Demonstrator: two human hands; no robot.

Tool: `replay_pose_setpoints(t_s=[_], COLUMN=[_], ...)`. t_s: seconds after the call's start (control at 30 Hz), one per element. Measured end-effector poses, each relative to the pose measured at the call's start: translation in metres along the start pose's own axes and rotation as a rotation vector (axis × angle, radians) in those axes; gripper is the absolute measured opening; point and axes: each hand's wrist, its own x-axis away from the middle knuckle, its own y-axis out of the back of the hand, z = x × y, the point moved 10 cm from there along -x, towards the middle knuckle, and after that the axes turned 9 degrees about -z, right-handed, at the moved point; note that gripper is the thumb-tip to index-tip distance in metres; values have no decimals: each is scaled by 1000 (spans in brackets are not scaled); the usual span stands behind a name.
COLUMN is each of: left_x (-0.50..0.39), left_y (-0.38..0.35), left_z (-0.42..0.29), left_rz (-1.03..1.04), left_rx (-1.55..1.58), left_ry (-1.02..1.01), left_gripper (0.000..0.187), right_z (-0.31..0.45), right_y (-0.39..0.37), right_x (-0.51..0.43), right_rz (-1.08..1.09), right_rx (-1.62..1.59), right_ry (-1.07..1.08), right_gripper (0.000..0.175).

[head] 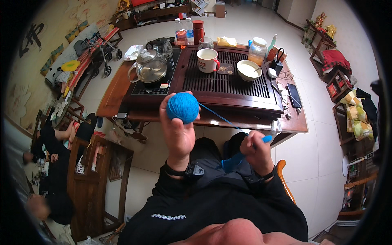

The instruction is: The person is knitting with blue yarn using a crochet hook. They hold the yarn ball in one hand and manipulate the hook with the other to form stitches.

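A round ball of blue yarn [182,107] rests in the raised palm of my left hand [180,134], with the fingers curled around its far side and the thumb against its near side. One taut blue strand [220,116] runs from the ball down to my right hand [256,150]. That hand is closed around a blue bundle, probably yarn or knitting. A small blue end sticks out past its fingers, and a wider blue piece [231,163] hangs below it over my lap. What lies inside the right fist is hidden.
A dark slatted tea tray [190,84] lies on the wooden table ahead, bearing a white mug [208,60], a bowl [248,70] and a jar [257,50]. A glass kettle [150,67] stands to the left. A wooden chair [92,183] and a seated person [58,165] are at my left.
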Motion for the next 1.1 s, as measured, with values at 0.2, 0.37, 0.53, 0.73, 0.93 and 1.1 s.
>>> replay_pose_setpoints(t_s=[0.2,0.37,0.53,0.73,0.93,1.1], left_x=[-1,6,25,63,59,47], left_y=[6,-29,-52,-68,-64,-52], left_z=[-2,17,38,53,38,33], left_rz=[-39,262,574,887,621,428], left_rx=[-353,-621,-728,-369,-57,-171], left_ry=[-102,-73,92,546,540,366], left_gripper=[68,67,61,68,82,90], right_z=[43,76,107,100,52,26], right_y=[-67,-92,-69,-46,-46,-49], right_x=[28,28,6,-22,-26,-17], right_rz=[432,461,195,-110,-91,-87], right_rx=[674,590,327,548,758,806], right_ry=[294,456,511,563,386,291], right_gripper=[33,29,40,43,36,44])
